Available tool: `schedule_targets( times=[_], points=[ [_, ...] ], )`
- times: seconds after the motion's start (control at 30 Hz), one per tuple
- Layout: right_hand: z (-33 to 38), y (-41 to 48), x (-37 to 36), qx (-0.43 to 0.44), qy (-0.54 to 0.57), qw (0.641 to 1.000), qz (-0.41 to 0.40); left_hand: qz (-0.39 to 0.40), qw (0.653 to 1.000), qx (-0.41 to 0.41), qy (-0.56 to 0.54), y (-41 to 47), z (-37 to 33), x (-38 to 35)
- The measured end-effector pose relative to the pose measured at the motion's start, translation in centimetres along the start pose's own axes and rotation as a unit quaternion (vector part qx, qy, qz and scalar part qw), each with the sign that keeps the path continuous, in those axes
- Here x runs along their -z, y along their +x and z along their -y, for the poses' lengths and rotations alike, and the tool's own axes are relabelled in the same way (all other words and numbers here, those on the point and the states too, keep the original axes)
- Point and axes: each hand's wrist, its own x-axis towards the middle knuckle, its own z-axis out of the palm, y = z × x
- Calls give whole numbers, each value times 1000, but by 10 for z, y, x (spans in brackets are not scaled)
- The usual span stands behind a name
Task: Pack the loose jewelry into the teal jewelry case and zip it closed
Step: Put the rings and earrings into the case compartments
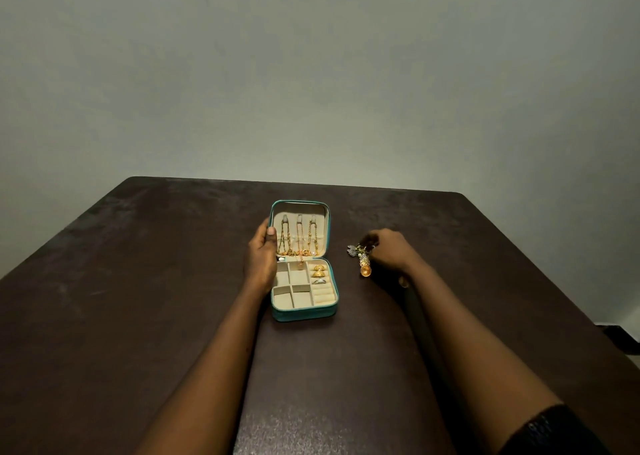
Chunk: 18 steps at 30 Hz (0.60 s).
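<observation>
The teal jewelry case [304, 316] lies open on the dark table. Its lid stands back, with three gold chains [300, 238] hanging inside. The cream tray holds gold rings [319, 271] and a silver ring [319, 282] in the right-hand slots. My left hand [261, 259] grips the case's left edge at the hinge, thumb on the lid's rim. To the right of the case lies a small pile of loose jewelry [360, 259], with a round amber piece at its near end. My right hand [389, 250] rests on the pile's far end, fingertips pinched on a piece.
The dark brown table [138, 298] runs to a pale wall at the back. Its right edge slants close to my right forearm. A black sleeve cuff [554, 430] shows at the lower right.
</observation>
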Motion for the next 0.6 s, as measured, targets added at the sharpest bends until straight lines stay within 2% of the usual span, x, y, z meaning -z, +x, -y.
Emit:
schedule_targets(
  times=[0.3, 0.6],
  points=[
    [-10, 3, 0, -12, 59, 997, -52, -3, 1000, -2, -1, 0, -1, -1],
    [-17, 9, -4, -2, -1, 997, -80, -6, 1000, 3, -19, -1, -2, -1]
  ],
)
